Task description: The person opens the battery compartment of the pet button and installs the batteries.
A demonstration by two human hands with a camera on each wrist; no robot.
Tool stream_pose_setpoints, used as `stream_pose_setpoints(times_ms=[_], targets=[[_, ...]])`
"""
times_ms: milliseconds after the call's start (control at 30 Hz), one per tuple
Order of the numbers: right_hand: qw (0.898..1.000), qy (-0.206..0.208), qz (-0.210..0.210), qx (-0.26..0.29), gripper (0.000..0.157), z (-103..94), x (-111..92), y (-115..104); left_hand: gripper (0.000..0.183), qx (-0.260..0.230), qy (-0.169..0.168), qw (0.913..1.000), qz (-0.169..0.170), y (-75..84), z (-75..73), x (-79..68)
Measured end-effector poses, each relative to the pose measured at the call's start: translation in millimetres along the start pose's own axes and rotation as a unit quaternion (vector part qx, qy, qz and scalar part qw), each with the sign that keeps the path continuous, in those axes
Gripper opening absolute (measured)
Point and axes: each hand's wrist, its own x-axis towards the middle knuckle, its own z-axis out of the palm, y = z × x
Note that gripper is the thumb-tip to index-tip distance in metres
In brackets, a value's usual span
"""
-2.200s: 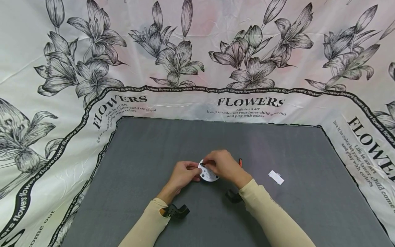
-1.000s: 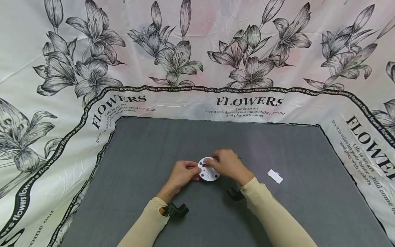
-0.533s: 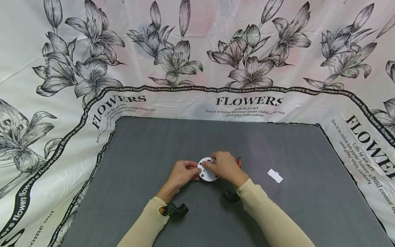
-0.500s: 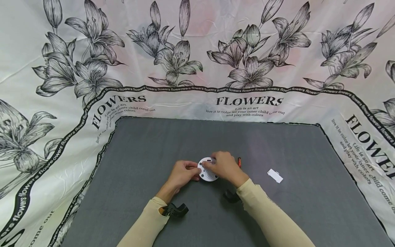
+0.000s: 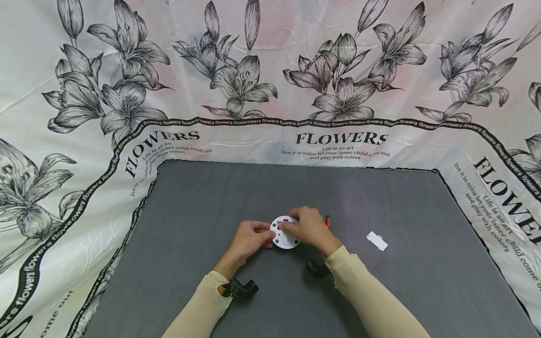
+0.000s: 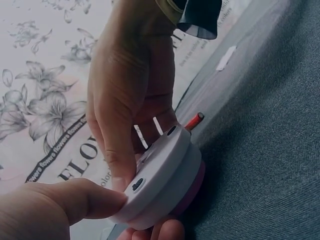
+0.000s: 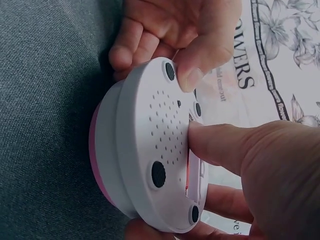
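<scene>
A round white device (image 5: 284, 240) with a pink far side, small holes and dark rubber feet is tilted above the grey cloth. My left hand (image 5: 252, 238) pinches its left rim, thumb on the holed face and fingers beneath. My right hand (image 5: 312, 228) holds the opposite side, its thumb (image 7: 220, 142) pressing at the open battery slot (image 7: 196, 182) and fingers curled behind the rim. A thin red strip shows inside the slot; my thumb hides much of it. A red battery with a dark end (image 6: 195, 121) lies on the cloth just beyond my right hand.
A small white battery cover (image 5: 377, 241) lies on the grey tabletop (image 5: 203, 197) to the right. Flower-printed white cloth (image 5: 236, 141) borders the table's far and side edges. A dark camera mount (image 5: 241, 288) sits at my left wrist.
One second ago a battery showed under my right thumb; now the thumb presses at the slot. My right hand shifted slightly left and down, uncovering the battery on the cloth. My left hand stayed put.
</scene>
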Motion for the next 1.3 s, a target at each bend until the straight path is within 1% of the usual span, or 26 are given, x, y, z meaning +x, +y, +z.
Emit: stream_pose_setpoints(times_ms=[133, 200, 267, 433, 600, 700, 800, 933, 1033, 1200, 1300], targets=[[1.000, 0.000, 0.002, -0.001, 0.026, -1.0, -0.9, -0.2, 0.028, 0.001, 0.007, 1.0000, -0.004, 0.1, 0.9, 0.6], [1.000, -0.004, -0.003, -0.002, 0.027, -4.4, -1.6, -0.2, 0.029, 0.002, 0.014, 0.9999, -0.007, 0.9, 2.0, 0.4], [1.000, -0.003, -0.015, -0.007, 0.026, -9.7, -1.9, 1.9, 0.029, 0.001, 0.021, 0.9997, -0.008, 1.6, 3.4, 0.0], [0.997, 0.021, -0.070, -0.021, 0.021, -34.6, -1.4, 15.3, 0.031, -0.001, 0.032, 0.9994, -0.010, 2.0, 5.8, -1.2], [0.992, 0.027, -0.116, -0.037, 0.019, -62.8, -0.3, 30.6, 0.031, 0.004, 0.036, 0.9993, -0.009, 1.2, 5.5, -1.9], [0.986, 0.028, -0.151, -0.066, 0.017, -74.6, 0.9, 38.8, 0.031, 0.009, 0.037, 0.9992, -0.013, 0.9, 5.3, -2.0], [0.976, 0.028, -0.192, -0.103, 0.017, -82.0, 1.1, 45.8, 0.032, 0.009, 0.036, 0.9992, -0.014, 1.4, 5.5, -1.6], [0.960, 0.021, -0.240, -0.143, 0.018, -86.5, 0.6, 56.1, 0.032, 0.006, 0.035, 0.9993, -0.014, 1.5, 5.8, -0.9], [0.952, 0.010, -0.258, -0.165, 0.021, -85.9, 0.0, 64.3, 0.032, 0.006, 0.034, 0.9993, -0.014, 1.6, 5.9, -1.1], [0.948, -0.011, -0.263, -0.177, 0.026, -79.7, -0.6, 76.6, 0.033, 0.008, 0.033, 0.9993, -0.012, 0.9, 5.8, -1.5], [0.945, -0.014, -0.271, -0.182, 0.028, -74.5, -0.7, 83.5, 0.034, 0.007, 0.033, 0.9993, -0.012, 0.3, 5.8, -1.3]])
